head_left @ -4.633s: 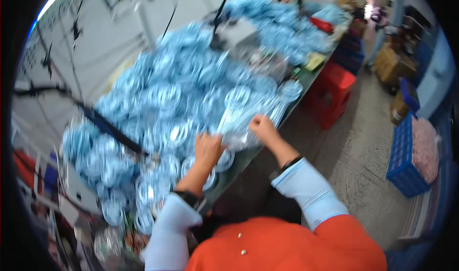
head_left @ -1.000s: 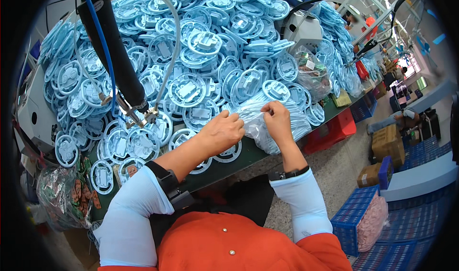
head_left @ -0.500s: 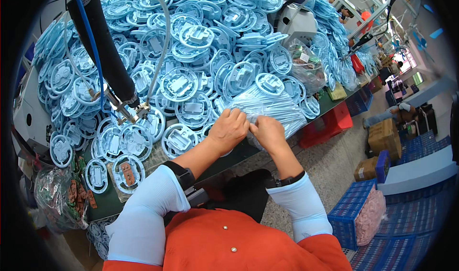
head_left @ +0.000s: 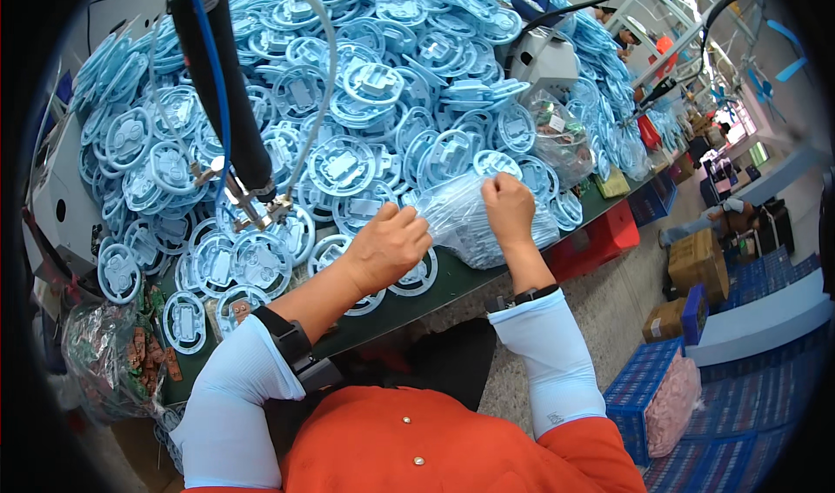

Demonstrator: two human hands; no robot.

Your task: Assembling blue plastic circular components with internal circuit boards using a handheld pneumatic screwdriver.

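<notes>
A clear plastic bag full of thin, pale sticks lies at the front of the bench. At its upper edge my right hand is closed, pinching the bag's film. To the left of the bag my left hand is also closed, knuckles up; whatever its fingers hold is hidden. Beneath and beside that hand lie flat, light-blue plastic ring-shaped parts. A large heap of the same blue parts rises behind both hands.
A black powered screwdriver with a blue hose hangs left of centre. A bag of small brown-and-green pieces sits at the left. The green bench edge runs before me; a red bin and blue crate stand right.
My hands, together at the bag's near left side before, have come apart. The left moved left and slightly down, the right moved up and right. The bag's film looks more spread.
</notes>
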